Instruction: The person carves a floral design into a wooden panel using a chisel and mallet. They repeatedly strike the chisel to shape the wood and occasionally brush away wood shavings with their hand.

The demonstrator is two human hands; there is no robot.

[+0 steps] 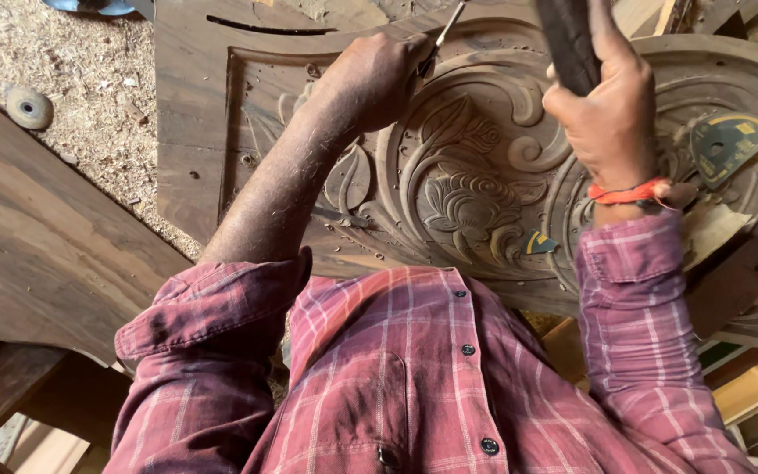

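Head view. We see the left hand (377, 79) closed around a thin metal chisel (446, 30), its shaft slanting down toward the carved wooden panel (475, 189) so the edge meets the relief near the upper scrollwork; the tip itself is hidden behind the fist. The right hand (611, 110) grips a dark mallet (565, 39), raised above the panel, probably poised to strike. The panel lies flat before the person; sawdust (81, 79) covers the floor to the left.
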